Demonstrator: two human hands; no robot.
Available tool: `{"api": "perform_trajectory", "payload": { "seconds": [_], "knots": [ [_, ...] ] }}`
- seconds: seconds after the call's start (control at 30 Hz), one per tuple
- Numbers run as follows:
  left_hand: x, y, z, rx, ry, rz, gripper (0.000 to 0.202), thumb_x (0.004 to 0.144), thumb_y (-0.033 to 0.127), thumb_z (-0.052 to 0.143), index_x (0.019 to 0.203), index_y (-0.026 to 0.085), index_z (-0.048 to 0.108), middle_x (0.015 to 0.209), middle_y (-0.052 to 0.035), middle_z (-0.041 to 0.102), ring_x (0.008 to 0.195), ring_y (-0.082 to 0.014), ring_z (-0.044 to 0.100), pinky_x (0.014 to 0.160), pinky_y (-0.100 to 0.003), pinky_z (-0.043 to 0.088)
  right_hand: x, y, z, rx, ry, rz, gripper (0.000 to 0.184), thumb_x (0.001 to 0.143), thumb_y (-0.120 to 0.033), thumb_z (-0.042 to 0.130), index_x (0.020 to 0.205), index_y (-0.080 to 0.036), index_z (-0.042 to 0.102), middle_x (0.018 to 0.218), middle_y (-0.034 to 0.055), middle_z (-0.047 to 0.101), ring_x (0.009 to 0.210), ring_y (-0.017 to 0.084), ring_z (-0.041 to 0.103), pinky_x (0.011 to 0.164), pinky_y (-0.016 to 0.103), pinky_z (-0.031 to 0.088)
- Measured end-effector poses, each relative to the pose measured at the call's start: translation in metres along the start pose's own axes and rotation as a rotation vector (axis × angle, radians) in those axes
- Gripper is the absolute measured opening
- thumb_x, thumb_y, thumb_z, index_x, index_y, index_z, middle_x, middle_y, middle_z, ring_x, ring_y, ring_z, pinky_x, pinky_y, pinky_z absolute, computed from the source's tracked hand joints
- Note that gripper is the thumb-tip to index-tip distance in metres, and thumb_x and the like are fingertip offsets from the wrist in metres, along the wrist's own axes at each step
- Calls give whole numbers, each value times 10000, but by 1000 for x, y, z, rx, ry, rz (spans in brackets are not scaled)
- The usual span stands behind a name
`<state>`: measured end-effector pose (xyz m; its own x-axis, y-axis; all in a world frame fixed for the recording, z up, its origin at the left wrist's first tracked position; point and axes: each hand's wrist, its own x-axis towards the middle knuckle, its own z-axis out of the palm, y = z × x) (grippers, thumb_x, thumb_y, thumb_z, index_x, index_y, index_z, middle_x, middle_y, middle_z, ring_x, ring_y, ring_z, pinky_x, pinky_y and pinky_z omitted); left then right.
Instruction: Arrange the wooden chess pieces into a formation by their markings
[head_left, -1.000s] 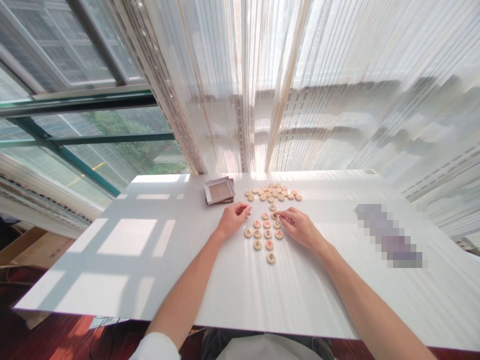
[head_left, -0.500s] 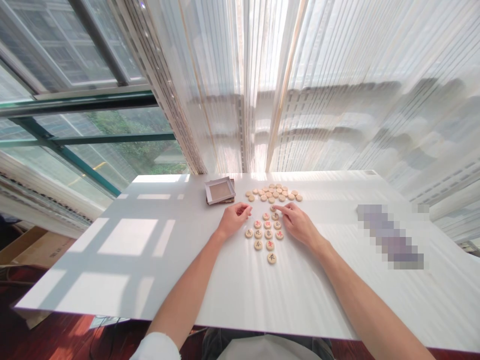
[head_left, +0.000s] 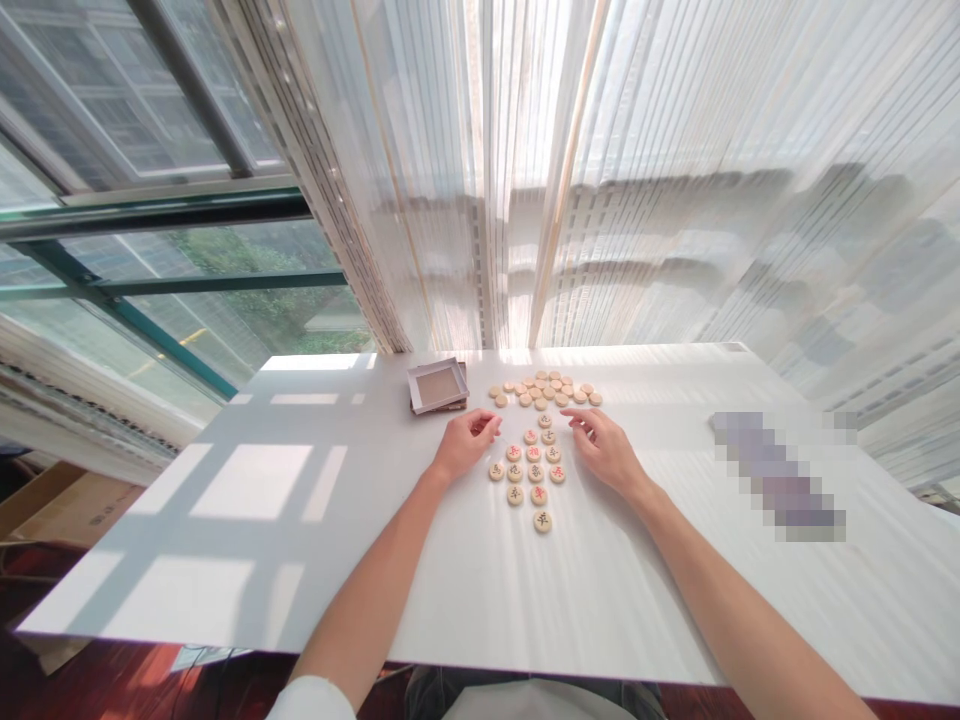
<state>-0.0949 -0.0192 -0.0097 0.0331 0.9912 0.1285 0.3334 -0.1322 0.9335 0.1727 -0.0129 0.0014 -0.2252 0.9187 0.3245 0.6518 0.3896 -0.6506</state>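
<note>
Chinese chess pieces with red and black characters lie face up in rows on the white table, among them a black-marked piece [head_left: 542, 521] nearest me and a red-marked piece [head_left: 533, 454] mid-pattern. At the far end sits another dark-marked piece [head_left: 545, 421]. My right hand [head_left: 604, 445] hovers just right of it, index finger stretched out, apart from the piece and holding nothing visible. To the left of the rows, my left hand [head_left: 466, 440] rests with fingers curled and tips together; whatever is between them, if anything, is hidden. Behind the pattern lies a loose group of blank-looking pieces [head_left: 555, 386].
An open shallow box [head_left: 438, 386] stands at the table's back edge, left of the loose pieces. On the right lies a pixelated object [head_left: 780, 470]. Sheer curtains [head_left: 645, 200] hang behind the white table [head_left: 360, 590], with a window at the left.
My right index finger has come off the far-end piece and moved slightly right. That piece now lies uncovered. The left hand keeps its pose; the view has shifted slightly.
</note>
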Motion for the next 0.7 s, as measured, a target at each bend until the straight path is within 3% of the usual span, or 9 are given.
{"api": "perform_trajectory", "payload": {
  "seconds": [0.1,0.23,0.4,0.7],
  "knots": [
    [1,-1,0,-1,3,0,354,867,512,608,915,175,705,813,-61,736,716,-191,688,679,-288,552,-6,-5,-13,23,-18,52,255,925,-259,471,1037,-210,695,962,61,691,763,187,631,725,322,512],
    [1,-1,1,-8,4,9,345,867,505,612,903,174,703,803,-58,733,714,-188,687,690,-290,553,-23,-16,-27,84,-281,82,178,906,-386,563,872,-230,642,776,1,676,670,160,591,624,274,480],
    [1,0,1,-21,0,7,340,870,501,609,902,176,705,798,-56,735,703,-187,687,683,-295,557,-33,-24,-22,36,-262,99,222,895,-415,578,785,-223,594,676,-25,604,600,138,478,559,260,401],
    [1,1,2,-30,8,17,347,861,502,615,895,169,710,804,-69,739,728,-199,698,699,-304,566,-32,-30,-20,18,-294,82,223,872,-414,593,761,-221,580,690,-26,593,621,140,472,568,262,385]
  ]
}}
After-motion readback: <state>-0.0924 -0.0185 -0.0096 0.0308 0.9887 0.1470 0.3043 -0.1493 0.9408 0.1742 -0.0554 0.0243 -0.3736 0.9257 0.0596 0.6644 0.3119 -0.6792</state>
